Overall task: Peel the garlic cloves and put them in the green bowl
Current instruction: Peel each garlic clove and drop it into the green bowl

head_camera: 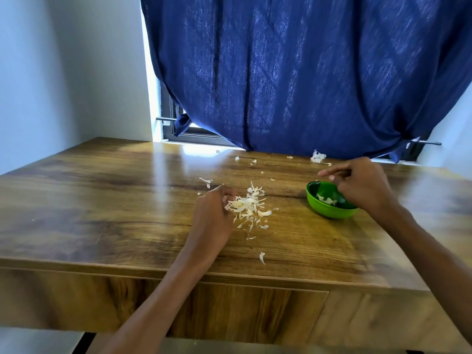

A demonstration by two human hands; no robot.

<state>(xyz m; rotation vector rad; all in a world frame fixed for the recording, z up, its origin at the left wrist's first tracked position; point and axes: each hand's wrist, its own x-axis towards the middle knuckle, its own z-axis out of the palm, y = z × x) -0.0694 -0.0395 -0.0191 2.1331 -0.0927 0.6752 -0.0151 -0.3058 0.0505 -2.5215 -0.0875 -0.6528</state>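
The right hand [362, 185] hovered loosely open over the small round green plastic bowl [329, 212], apparently at the drop-off step. The left hand [214, 213], grip unclear, rested against the pale papery garlic skins [249, 206]; picking another clove seemed next. Beyond lay the glossy wooden table [102, 200] and dark blue curtain [306, 72].

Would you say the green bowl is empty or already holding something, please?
Not empty: the green bowl sits upright on the table, and a few pale pieces lie inside it, below the right hand.
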